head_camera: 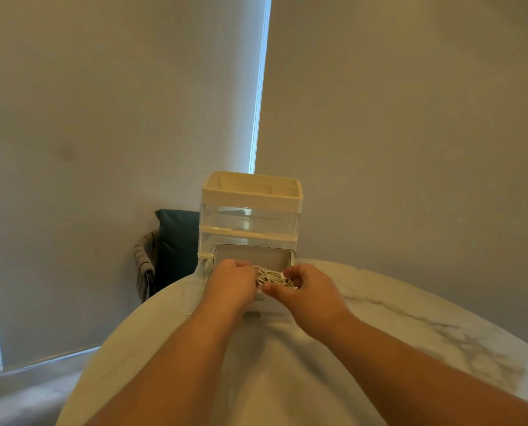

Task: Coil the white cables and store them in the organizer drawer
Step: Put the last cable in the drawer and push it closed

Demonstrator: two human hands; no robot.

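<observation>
A bundle of coiled white cables (272,277) hangs between both hands, just above the pulled-out bottom drawer (250,256) of a cream and clear plastic organizer (252,198). My left hand (233,281) grips the bundle's left side with curled fingers. My right hand (305,285) pinches its right side between thumb and fingers. The drawer's front part is hidden under my hands. The organizer stands at the far edge of the round marble table (410,327).
Behind the table on the left stands a woven chair (146,265) with a dark cushion (176,241). Roller blinds (395,118) cover the windows behind. The organizer's upper clear drawer (250,218) is closed.
</observation>
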